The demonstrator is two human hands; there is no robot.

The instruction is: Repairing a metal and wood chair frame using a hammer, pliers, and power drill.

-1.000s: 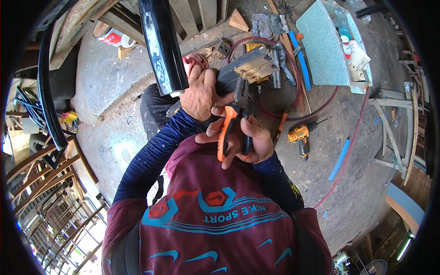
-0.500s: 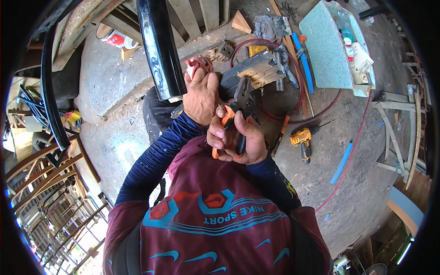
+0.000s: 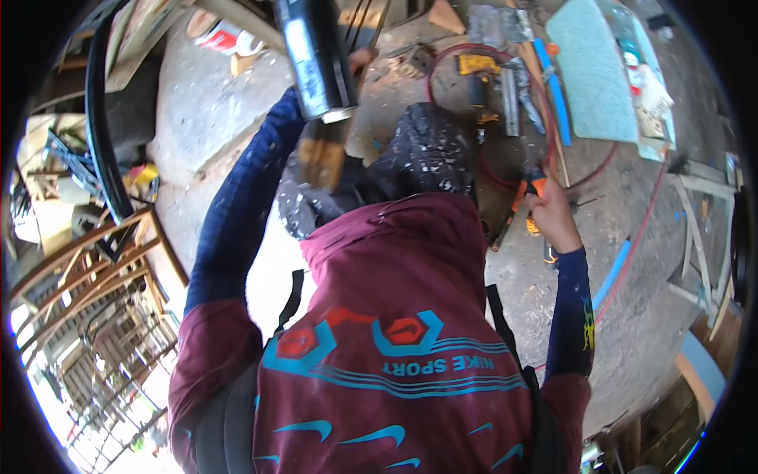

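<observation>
My left hand (image 3: 362, 58) is high in the view, partly behind a glossy black cylinder (image 3: 309, 57), closed on a blurred wooden piece with a dark face (image 3: 320, 158) that slants downward over my speckled dark trousers (image 3: 426, 142). My right hand (image 3: 554, 212) is out to the right, closed around orange-and-black pliers (image 3: 534, 188). Beneath that hand a yellow-and-black drill (image 3: 550, 254) is largely hidden, and a long orange-handled tool (image 3: 508, 215) lies beside it.
A red hose (image 3: 600, 170) loops around metal pieces (image 3: 512, 95) and blue strips (image 3: 553, 87). A speckled pale box (image 3: 584, 71) holds bottles. Wooden frames (image 3: 87, 276) crowd the left; pale frames (image 3: 703, 237) stand right. A bucket (image 3: 212, 30) sits upper left.
My hands have moved apart, left upward, right outward to the right with the pliers. The wooden piece now slants more steeply, further left. My knees show more; the picture is blurred.
</observation>
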